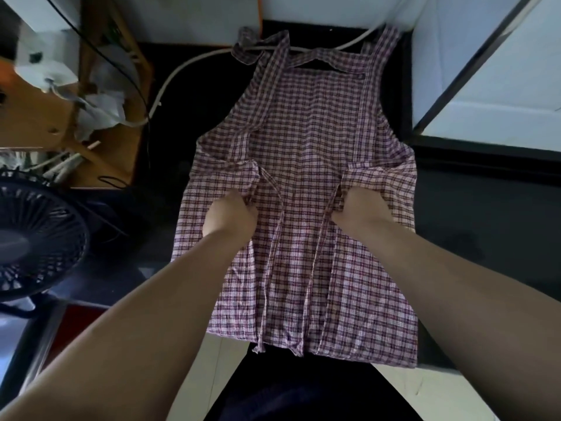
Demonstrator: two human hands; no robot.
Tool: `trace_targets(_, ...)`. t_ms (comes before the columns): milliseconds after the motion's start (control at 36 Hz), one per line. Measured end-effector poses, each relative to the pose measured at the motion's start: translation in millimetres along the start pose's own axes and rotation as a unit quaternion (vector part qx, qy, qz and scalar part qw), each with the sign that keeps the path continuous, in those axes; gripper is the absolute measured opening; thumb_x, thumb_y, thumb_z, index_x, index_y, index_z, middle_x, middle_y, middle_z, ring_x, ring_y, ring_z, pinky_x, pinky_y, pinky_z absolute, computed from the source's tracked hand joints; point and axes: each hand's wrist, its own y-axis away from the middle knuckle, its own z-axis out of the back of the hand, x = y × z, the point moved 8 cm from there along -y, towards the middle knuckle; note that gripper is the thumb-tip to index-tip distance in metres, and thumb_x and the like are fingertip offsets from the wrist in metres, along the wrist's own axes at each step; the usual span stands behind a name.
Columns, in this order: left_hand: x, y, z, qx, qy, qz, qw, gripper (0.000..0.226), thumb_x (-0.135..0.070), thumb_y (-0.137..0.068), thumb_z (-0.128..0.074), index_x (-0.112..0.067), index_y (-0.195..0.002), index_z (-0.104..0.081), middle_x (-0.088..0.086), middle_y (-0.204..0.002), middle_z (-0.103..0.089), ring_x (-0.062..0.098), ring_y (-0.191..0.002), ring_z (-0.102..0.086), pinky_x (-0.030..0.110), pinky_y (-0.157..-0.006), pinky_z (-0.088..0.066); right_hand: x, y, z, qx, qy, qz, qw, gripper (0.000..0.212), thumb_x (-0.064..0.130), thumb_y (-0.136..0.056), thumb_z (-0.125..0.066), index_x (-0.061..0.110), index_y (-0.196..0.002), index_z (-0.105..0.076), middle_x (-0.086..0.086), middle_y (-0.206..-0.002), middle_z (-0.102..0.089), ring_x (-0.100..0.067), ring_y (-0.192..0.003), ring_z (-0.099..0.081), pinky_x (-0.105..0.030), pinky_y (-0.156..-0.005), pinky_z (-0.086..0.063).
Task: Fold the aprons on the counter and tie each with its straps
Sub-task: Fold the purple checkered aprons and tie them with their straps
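One dark tabletop [455, 208] fills my view, a plaid apron [303, 132] spread flat on it, hem at the near edge. My left hand [230, 217] and right hand [359, 209] each have fingers curled on a folded-in side flap, beside two loose straps [277, 226].

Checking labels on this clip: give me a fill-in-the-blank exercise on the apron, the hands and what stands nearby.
1. The checked apron lies spread on the dark ____.
2. Its bib end points ____ from the person.
3. The left hand and right hand grip its folded-in sides; left of them stands a black ____.
Missing words: counter; away; fan.
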Motion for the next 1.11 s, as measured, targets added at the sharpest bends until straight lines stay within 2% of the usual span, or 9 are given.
trace_targets(167,-64.7,19.7,3.5,0.016,0.149,-0.141,0.979,0.018,-0.031,-0.098,-0.049,-0.014,-0.091,-0.051,0.000,-0.069,-0.053,0.016,-0.056,-0.048,0.025,-0.047,-0.034,-1.6,-3.9,5.1,-0.004,0.039,-0.006,0.999,0.036,0.011,-0.096,-0.048,0.011,-0.060,-0.044,-0.003,-0.059,-0.046,-0.015,-0.051,-0.044,-0.024,-0.039,-0.029)
trace_targets(389,-44.8,10.7,-36.5,0.137,0.049,-0.109,0.983,0.018,-0.032,-0.095,-0.056,-0.020,-0.108,-0.053,0.002,-0.090,-0.062,0.020,-0.073,-0.061,0.036,-0.063,-0.056,4.2,-2.0,11.6,0.000,-0.047,0.052,0.998,0.037,0.016,-0.099,-0.040,0.014,-0.062,-0.040,0.000,-0.064,-0.045,-0.012,-0.054,-0.043,-0.022,-0.042,-0.027)
trace_targets(556,-44.4,7.0,-34.3,0.149,0.061,-0.129,0.978,0.027,-0.034,-0.086,-0.067,-0.020,-0.107,-0.058,-0.001,-0.092,-0.065,0.016,-0.077,-0.061,0.029,-0.059,-0.051,53.7,20.5,52.4,-0.170,-0.203,0.177,0.948,0.021,0.026,-0.100,-0.044,0.011,-0.086,-0.049,0.001,-0.066,-0.053,-0.016,-0.054,-0.051,-0.032,-0.049,-0.039)
trace_targets(722,-43.4,13.2,-35.2,0.129,0.031,-0.163,0.978,0.035,-0.041,-0.086,-0.064,-0.029,-0.117,-0.054,-0.002,-0.110,-0.061,0.021,-0.096,-0.059,0.042,-0.080,-0.055,48.6,0.6,-17.4,0.012,-0.033,0.145,0.989,0.020,0.030,-0.097,-0.043,0.019,-0.083,-0.052,-0.004,-0.089,-0.058,-0.023,-0.079,-0.058,-0.033,-0.065,-0.046)
trace_targets(806,-35.2,16.2,-28.2,0.056,-0.099,-0.196,0.974,0.040,-0.048,-0.095,-0.046,-0.040,-0.134,-0.045,-0.002,-0.137,-0.041,0.024,-0.125,-0.036,0.042,-0.104,-0.036,46.1,0.2,-24.0,0.033,-0.001,0.156,0.987,0.025,0.030,-0.098,-0.038,0.017,-0.106,-0.059,-0.007,-0.118,-0.051,-0.027,-0.110,-0.049,-0.043,-0.095,-0.042)
trace_targets(861,-31.4,17.6,-21.9,0.007,-0.162,-0.221,0.962,0.040,-0.044,-0.099,-0.040,-0.043,-0.139,-0.039,-0.001,-0.150,-0.024,0.026,-0.136,-0.019,0.045,-0.112,-0.017,39.3,1.7,-26.1,0.053,0.050,0.137,0.988,0.042,0.025,-0.099,-0.037,0.018,-0.140,-0.040,-0.004,-0.148,-0.029,-0.026,-0.134,-0.032,-0.047,-0.113,-0.022)
trace_targets(944,-18.5,11.3,-22.9,0.018,-0.180,-0.192,0.965,0.060,-0.050,-0.097,-0.042,-0.040,-0.149,-0.015,0.003,-0.159,0.007,0.029,-0.146,0.008,0.054,-0.118,0.000,19.2,6.0,-36.2,0.080,0.132,0.072,0.985,0.063,0.033,-0.100,-0.032,0.024,-0.152,0.003,0.001,-0.159,0.016,-0.028,-0.146,0.004,-0.050,-0.117,0.006)
trace_targets(1000,-9.4,-0.7,-25.6,0.055,-0.189,-0.152,0.969,0.082,-0.065,-0.089,-0.044,-0.040,-0.150,0.004,0.003,-0.158,0.023,0.033,-0.144,0.020,0.057,-0.115,0.004,11.7,3.2,-42.5,0.093,0.140,0.045,0.985,0.066,0.049,-0.100,-0.024,0.029,-0.150,0.012,-0.001,-0.156,0.026,-0.030,-0.146,0.013,-0.051,-0.114,0.013)
trace_targets(1111,-12.1,-26.4,-25.5,0.118,-0.214,-0.139,0.960,0.097,-0.079,-0.078,-0.044,-0.044,-0.148,0.013,0.001,-0.156,0.029,0.034,-0.144,0.021,0.060,-0.116,0.000,16.9,-14.0,-38.6,0.090,0.127,0.041,0.987,0.071,0.056,-0.096,-0.027,0.034,-0.149,0.015,-0.003,-0.155,0.029,-0.035,-0.144,0.016,-0.052,-0.114,0.014)
